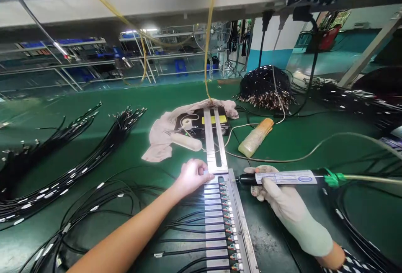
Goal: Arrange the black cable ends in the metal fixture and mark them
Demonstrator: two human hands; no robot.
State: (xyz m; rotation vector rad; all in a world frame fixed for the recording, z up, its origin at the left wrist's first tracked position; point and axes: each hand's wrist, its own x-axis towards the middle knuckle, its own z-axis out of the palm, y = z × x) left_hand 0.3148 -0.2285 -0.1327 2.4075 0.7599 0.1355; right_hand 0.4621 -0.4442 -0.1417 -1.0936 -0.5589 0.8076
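My left hand (pixel 192 176), bare, is at the upper end of a row of black cables (pixel 194 239) on a long metal fixture (pixel 243 227). Its thumb and forefinger press together there; what lies between them is hidden. Small metal connectors (pixel 231 229) at the cable ends line the fixture's middle. My gloved right hand (pixel 282 202) is closed around a dispensing syringe (pixel 285 178) with a labelled white barrel and black front. The syringe lies nearly level, its tip by the fixture's right edge. A hose (pixel 370 178) leaves its rear at a green tie.
Behind the fixture, a black control box (pixel 197 127) sits partly under a pale cloth (pixel 161 132). A yellowish wrapped block (pixel 256 138) lies to its right. Cable bundles (pixel 91 164) cover the left, with a heap (pixel 266 86) at the back right. A yellow hose (pixel 208 34) hangs overhead.
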